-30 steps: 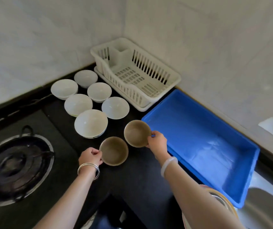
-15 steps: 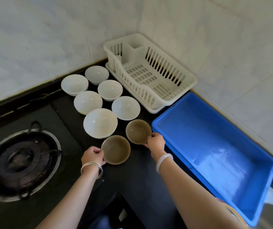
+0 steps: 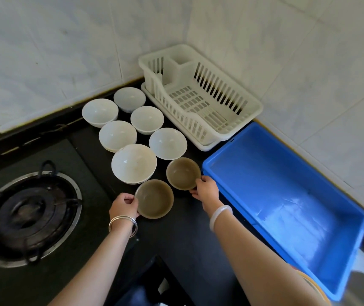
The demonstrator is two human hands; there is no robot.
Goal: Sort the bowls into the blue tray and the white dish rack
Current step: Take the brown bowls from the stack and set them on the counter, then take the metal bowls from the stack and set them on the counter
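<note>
- Left hand point(image 3: 123, 205) is on the near brown bowl point(image 3: 154, 198), fingers curled in and pinching its left rim; thin silver bangles point(image 3: 122, 224) circle the wrist.
- Right hand point(image 3: 206, 188) grips the far brown bowl point(image 3: 183, 173) at its right rim, thumb on the lip, fingers tucked below; a smooth pale bangle point(image 3: 220, 215) sits on that wrist.
- Both brown bowls are round, matte and shallow, and sit upright on the glossy black counter point(image 3: 187, 250), just beside each other.
- Behind them sits the largest white bowl point(image 3: 133, 163), glazed and faintly stained, then five smaller white bowls point(image 3: 167, 143) clustered in two rows toward the tiled wall point(image 3: 66, 51).
- The white dish rack point(image 3: 218, 85), slatted plastic with a cutlery compartment, sits in the corner.
- The blue tray point(image 3: 286, 195), a deep rectangular plastic tub, lies right of the bowls, its corner near the right hand.
- A round, dark gas burner point(image 3: 31, 217) with a steel ring sits at left.
</note>
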